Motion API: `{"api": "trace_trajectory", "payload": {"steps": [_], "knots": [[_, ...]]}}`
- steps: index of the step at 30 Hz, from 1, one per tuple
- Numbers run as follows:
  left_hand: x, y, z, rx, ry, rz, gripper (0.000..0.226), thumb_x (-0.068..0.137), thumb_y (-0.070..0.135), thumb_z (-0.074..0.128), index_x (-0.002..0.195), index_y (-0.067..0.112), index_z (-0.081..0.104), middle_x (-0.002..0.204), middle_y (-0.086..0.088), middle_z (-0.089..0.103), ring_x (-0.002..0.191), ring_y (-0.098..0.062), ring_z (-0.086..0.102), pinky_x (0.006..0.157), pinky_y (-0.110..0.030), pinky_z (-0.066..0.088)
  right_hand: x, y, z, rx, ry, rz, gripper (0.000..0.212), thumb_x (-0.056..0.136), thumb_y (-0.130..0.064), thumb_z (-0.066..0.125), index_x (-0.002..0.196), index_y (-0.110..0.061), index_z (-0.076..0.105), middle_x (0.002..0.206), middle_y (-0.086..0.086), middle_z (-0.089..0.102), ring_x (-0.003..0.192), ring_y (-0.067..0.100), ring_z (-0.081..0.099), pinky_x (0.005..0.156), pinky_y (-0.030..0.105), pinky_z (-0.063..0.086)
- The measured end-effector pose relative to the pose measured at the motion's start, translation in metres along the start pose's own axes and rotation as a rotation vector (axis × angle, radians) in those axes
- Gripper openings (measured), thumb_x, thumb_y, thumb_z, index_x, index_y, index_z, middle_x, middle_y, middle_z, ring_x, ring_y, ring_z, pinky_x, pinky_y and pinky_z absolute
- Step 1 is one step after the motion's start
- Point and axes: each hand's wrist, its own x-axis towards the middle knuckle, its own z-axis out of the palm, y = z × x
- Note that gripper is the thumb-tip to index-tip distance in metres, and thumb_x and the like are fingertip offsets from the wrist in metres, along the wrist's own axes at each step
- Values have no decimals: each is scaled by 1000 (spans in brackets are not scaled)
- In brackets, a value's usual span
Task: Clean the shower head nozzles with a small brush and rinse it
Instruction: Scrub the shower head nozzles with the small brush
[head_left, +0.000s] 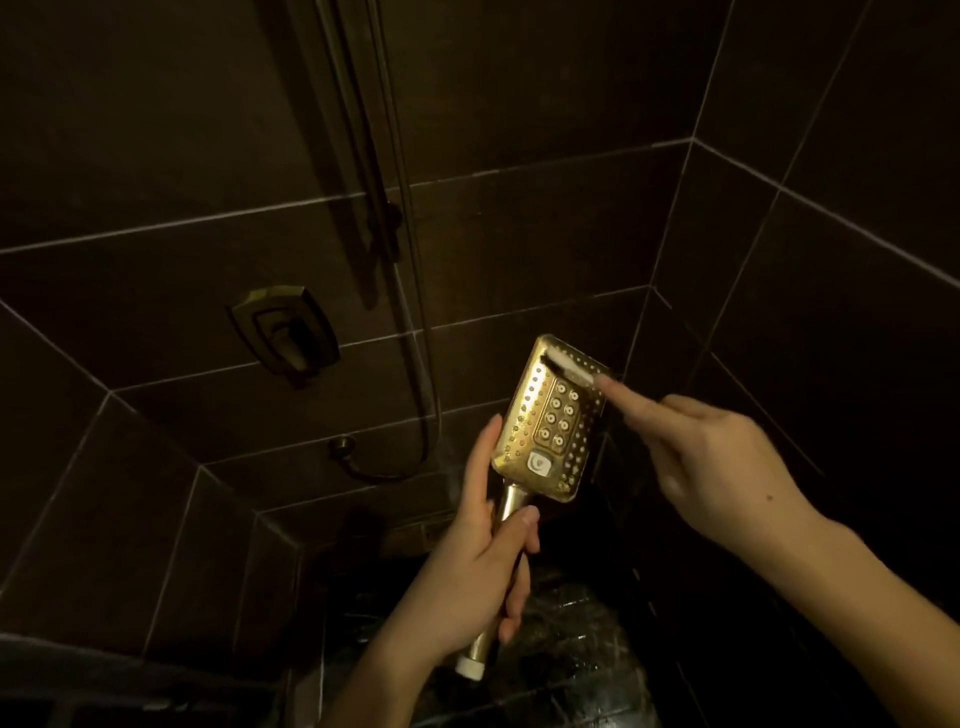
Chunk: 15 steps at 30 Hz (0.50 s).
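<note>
A gold rectangular shower head (535, 415) is held upright in the middle of the view, its nozzle face turned toward me. My left hand (485, 551) grips its gold handle below the head, index finger stretched up along the head's left edge. My right hand (711, 462) comes in from the right and holds a small brush (571, 370). The brush's white bristles lie across the top rows of nozzles, blurred. Most of the brush handle is hidden by my fingers.
Dark tiled walls close in on all sides. A gold mixer valve (285, 335) is on the left wall, with a slide rail (384, 218) and hose (423, 364) beside it running down to a wall outlet (341, 446). The wet dark floor (571, 649) lies below.
</note>
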Motion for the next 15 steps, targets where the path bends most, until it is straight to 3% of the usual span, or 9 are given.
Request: {"api": "trace_trajectory", "payload": {"steps": [4, 10, 15], "knots": [[-2, -1, -2, -17, 16, 5, 81, 106, 24, 48, 128, 88, 3, 95, -13, 60, 49, -19, 53, 43, -31, 47, -21, -30, 8, 4, -238, -128, 76, 91, -27, 41, 152, -51, 0, 80, -9, 54, 51, 4, 46, 45, 23, 48], [-4, 0, -1, -71, 0, -6, 80, 106, 23, 48, 130, 87, 6, 95, -14, 59, 47, -18, 51, 41, -29, 46, 0, -12, 2, -149, -58, 30, 78, 92, -20, 52, 154, -44, 11, 65, -9, 48, 41, 5, 40, 35, 24, 40], [-4, -3, -5, -125, 18, -28, 80, 106, 22, 48, 129, 87, 7, 93, -14, 59, 47, -18, 51, 40, -28, 44, -22, -39, 15, 100, -301, -139, 86, 98, -24, 46, 143, -61, -17, 87, -10, 56, 56, 4, 51, 49, 16, 41]]}}
